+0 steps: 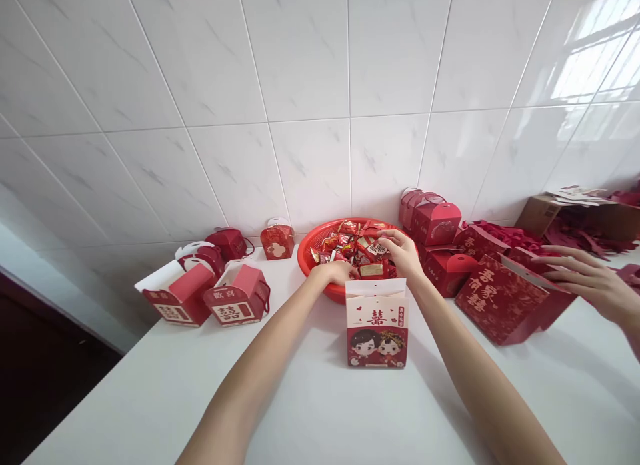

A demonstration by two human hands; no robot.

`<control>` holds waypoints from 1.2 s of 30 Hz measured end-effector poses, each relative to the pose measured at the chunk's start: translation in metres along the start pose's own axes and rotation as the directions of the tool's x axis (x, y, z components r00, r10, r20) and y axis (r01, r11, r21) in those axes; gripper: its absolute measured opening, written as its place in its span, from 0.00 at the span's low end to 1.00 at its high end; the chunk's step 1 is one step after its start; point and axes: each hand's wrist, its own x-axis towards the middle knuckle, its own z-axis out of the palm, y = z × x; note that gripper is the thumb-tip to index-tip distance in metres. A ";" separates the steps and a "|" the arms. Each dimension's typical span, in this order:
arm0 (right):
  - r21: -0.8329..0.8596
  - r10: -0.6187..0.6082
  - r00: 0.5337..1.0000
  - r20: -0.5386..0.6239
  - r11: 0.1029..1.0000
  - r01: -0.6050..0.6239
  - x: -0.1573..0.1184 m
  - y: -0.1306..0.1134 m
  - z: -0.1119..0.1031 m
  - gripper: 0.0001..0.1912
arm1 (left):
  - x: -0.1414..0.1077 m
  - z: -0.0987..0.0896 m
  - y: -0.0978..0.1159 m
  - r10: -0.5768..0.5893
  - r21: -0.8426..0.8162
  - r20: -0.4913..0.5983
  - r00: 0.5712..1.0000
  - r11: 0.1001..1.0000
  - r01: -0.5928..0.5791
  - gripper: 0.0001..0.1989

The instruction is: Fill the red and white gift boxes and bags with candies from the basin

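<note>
1. bare forearms (265, 363) reach past the upright box (377, 331), which stands before the red basket (304, 258).
2. left hand (341, 273) is at the sweets (360, 248) inside, grip hidden: i cannot tell.
3. right hand (401, 253) half curls there; its hold is unclear.
</note>
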 end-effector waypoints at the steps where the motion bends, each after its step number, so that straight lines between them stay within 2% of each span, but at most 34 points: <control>1: -0.008 0.000 1.000 0.003 1.000 0.000 0.000 0.000 0.000 0.17 | 0.000 0.000 0.000 -0.004 -0.003 0.002 1.000 1.000 0.004 0.16; 6: 0.003 0.007 1.000 -0.013 1.000 -0.007 0.000 0.000 0.000 0.17 | 0.002 0.002 0.001 -0.010 -0.013 -0.038 0.999 1.000 0.010 0.11; 9: 0.015 0.008 1.000 -0.025 1.000 -0.008 -0.001 -0.001 0.001 0.18 | 0.001 0.004 0.002 0.015 -0.017 -0.114 0.993 1.000 -0.017 0.07; 13: 0.005 -0.005 1.000 -0.024 1.000 0.005 -0.002 -0.002 0.001 0.18 | 0.001 0.005 -0.002 0.032 -0.050 -0.225 0.974 0.998 -0.044 0.09; 15: 0.009 0.001 1.000 -0.013 1.000 -0.001 -0.003 -0.004 0.000 0.19 | 0.004 0.006 -0.007 0.045 -0.167 -0.364 0.930 0.979 -0.113 0.11; 18: 0.027 0.009 1.000 -0.010 1.000 -0.008 -0.003 -0.005 -0.001 0.19 | 0.009 0.007 -0.016 0.012 -0.400 -0.630 0.777 0.853 -0.337 0.11; 19: 0.028 0.010 1.000 -0.010 1.000 -0.010 -0.003 -0.005 -0.001 0.19 | 0.010 0.007 -0.018 -0.017 -0.453 -0.679 0.734 0.796 -0.401 0.10; 20: 0.023 0.012 1.000 -0.008 1.000 -0.011 -0.003 -0.005 -0.001 0.18 | 0.011 0.007 -0.020 -0.046 -0.499 -0.704 0.709 0.742 -0.447 0.11; 22: 0.009 0.015 1.000 0.004 1.000 -0.015 -0.003 -0.006 -0.001 0.19 | 0.011 0.008 -0.022 -0.082 -0.563 -0.710 0.699 0.661 -0.495 0.11; 24: -0.002 0.021 0.999 0.024 1.000 -0.021 -0.003 -0.006 0.000 0.19 | 0.009 0.008 -0.022 -0.079 -0.588 -0.703 0.707 0.624 -0.515 0.13; 27: -0.010 0.044 0.998 0.052 0.999 -0.043 -0.004 -0.009 0.002 0.20 | 0.007 0.008 -0.022 -0.042 -0.582 -0.704 0.709 0.606 -0.542 0.16; 32: -0.086 0.060 0.990 0.130 0.995 -0.049 -0.006 -0.012 0.002 0.20 | 0.009 0.009 -0.022 0.001 -0.561 -0.729 0.685 0.572 -0.598 0.20; 36: -0.132 0.055 0.989 0.141 0.991 -0.037 -0.004 -0.010 0.001 0.19 | 0.011 0.009 -0.023 -0.030 -0.559 -0.746 0.666 0.573 -0.600 0.15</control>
